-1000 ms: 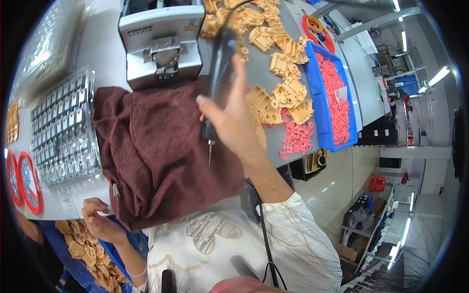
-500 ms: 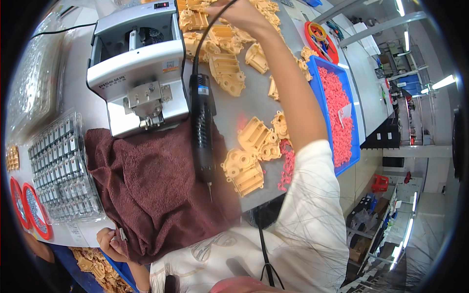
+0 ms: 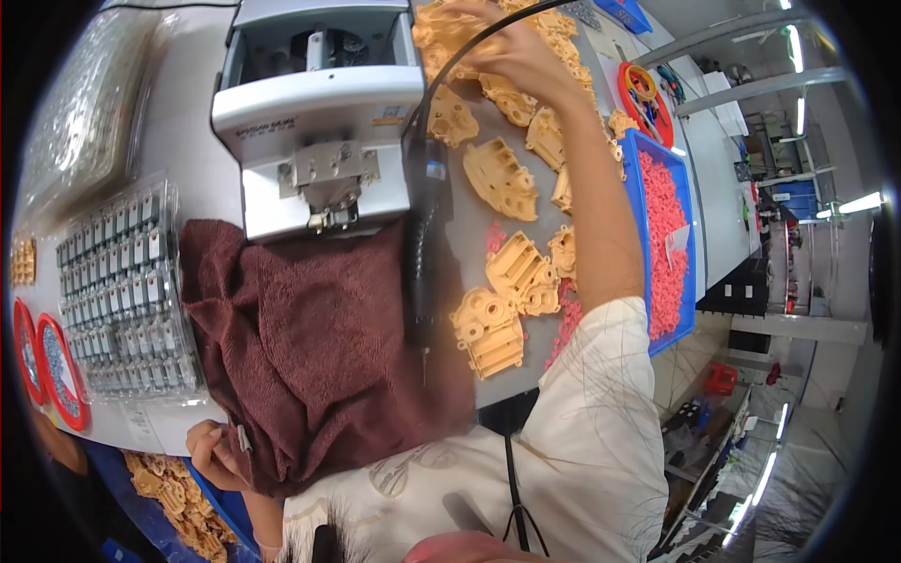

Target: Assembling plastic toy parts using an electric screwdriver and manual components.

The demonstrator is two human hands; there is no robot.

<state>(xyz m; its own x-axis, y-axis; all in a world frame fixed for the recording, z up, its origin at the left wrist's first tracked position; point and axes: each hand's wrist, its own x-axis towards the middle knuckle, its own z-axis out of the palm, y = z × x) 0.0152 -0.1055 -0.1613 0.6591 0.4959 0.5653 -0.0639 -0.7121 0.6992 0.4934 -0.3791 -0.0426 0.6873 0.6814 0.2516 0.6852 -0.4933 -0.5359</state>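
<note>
My right hand (image 3: 521, 56) is stretched out at the far side of the table, its fingers closed around a blurred yellow plastic housing (image 3: 443, 39) in a pile of similar parts. Low on the left, my left hand (image 3: 214, 456) has curled fingers with a small grey metal part (image 3: 243, 438) at their tips, beside the edge of a maroon towel (image 3: 324, 328). Between my arms hangs a black electric screwdriver (image 3: 429, 253), bit downward, smeared by motion. Several loose housings (image 3: 500, 178) lie on the grey surface left of my right forearm.
A silver machine (image 3: 324, 113) stands beyond the towel. At left are a clear tray of small metal parts (image 3: 131, 291) and red-rimmed dishes (image 3: 62, 371). A blue bin (image 3: 693, 281) holds pink pieces right of my arm. Another bin of yellow parts (image 3: 178, 502) sits lower left.
The whole view has shifted, so most things on the table appear farther right. My right hand shows more fully over the housings. The hanging screwdriver swings and blurs; my left hand stays by the towel.
</note>
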